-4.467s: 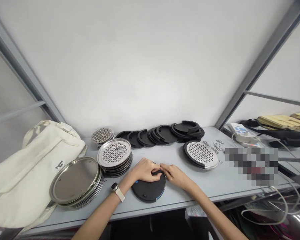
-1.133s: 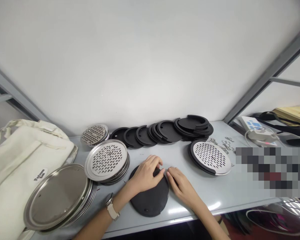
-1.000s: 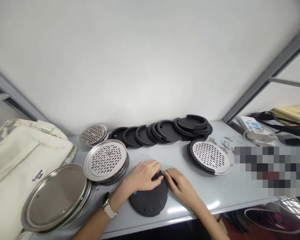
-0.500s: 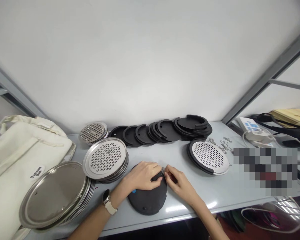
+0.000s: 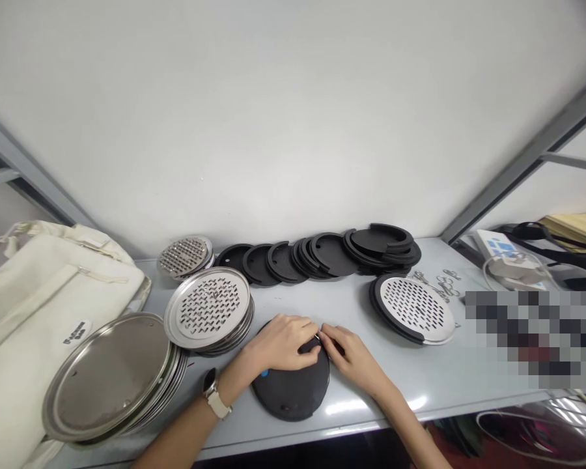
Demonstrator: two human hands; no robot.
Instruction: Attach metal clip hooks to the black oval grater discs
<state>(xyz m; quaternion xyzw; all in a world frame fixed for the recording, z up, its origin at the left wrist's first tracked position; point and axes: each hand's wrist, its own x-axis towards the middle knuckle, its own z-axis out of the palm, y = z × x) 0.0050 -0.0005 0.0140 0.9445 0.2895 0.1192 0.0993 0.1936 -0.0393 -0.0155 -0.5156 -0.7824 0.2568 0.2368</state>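
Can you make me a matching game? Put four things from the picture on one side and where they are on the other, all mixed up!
1. Bag
2. Watch
3. Front black disc
4. Scattered metal rings

A. Under the left hand
B. Near the rightmost holey plate
C. At the far left
D. On the left wrist

Right pairs: 1-C, 2-D, 3-A, 4-B

Pale blue-grey on the counter [image 5: 371,384], cream on the bag [image 5: 34,312], and here's matte black across the fanned discs [image 5: 334,254]! Silver plate [image 5: 208,308], staggered dark slots patterning its middle; black disc [image 5: 293,394], one bright blue spot; off-white watch strap [image 5: 217,404].
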